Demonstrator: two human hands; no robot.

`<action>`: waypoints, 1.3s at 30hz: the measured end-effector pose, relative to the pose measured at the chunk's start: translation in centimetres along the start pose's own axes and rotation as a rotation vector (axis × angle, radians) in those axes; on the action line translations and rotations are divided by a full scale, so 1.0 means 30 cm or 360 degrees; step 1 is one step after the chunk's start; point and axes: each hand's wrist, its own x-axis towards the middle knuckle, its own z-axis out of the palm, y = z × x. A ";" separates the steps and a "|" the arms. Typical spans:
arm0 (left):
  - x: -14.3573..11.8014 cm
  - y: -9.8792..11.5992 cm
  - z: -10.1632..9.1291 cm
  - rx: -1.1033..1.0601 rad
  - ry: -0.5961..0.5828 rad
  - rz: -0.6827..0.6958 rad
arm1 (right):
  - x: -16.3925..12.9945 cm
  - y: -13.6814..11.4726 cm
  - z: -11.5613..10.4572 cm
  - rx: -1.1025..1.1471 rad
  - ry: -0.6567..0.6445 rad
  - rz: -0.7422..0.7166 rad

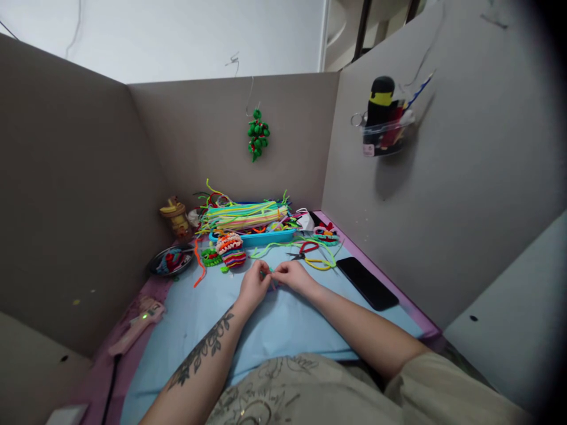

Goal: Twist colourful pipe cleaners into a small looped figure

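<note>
My left hand (256, 283) and my right hand (292, 275) meet over the blue table cover, fingertips pinched close together. Between them is a small pipe cleaner piece (273, 284), teal and pinkish-purple, mostly hidden by the fingers. Just beyond my right hand lie scissors (305, 255) with red and yellow handles, blades apart, among loose light-green pipe cleaners (270, 247). Ahead of my left hand sit a striped pipe cleaner figure (232, 251) and a green one (211, 257).
Behind stands a blue tray (261, 239) heaped with pipe cleaners (248, 215). A phone (367, 283) lies right. At left are a dark bowl (172, 261), a yellow-brown cup (175, 217) and a pink corded tool (140, 326). Grey partitions (292, 124) enclose the table; a bin (387, 133) hangs right.
</note>
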 end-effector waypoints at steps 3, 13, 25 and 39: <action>0.002 -0.005 0.000 0.0018 0.0011 -0.0007 | 0.000 0.005 -0.002 0.0015 0.0012 -0.0006; 0.006 0.009 -0.022 0.0002 -0.0054 0.0015 | 0.003 -0.001 -0.028 -0.0182 0.0067 -0.0246; 0.013 0.006 -0.025 0.0080 -0.0009 0.0069 | 0.000 0.009 0.000 -0.0405 0.0014 -0.0397; -0.001 0.006 -0.015 0.0139 -0.0055 0.0018 | 0.025 0.043 -0.003 -0.0071 -0.0020 -0.0180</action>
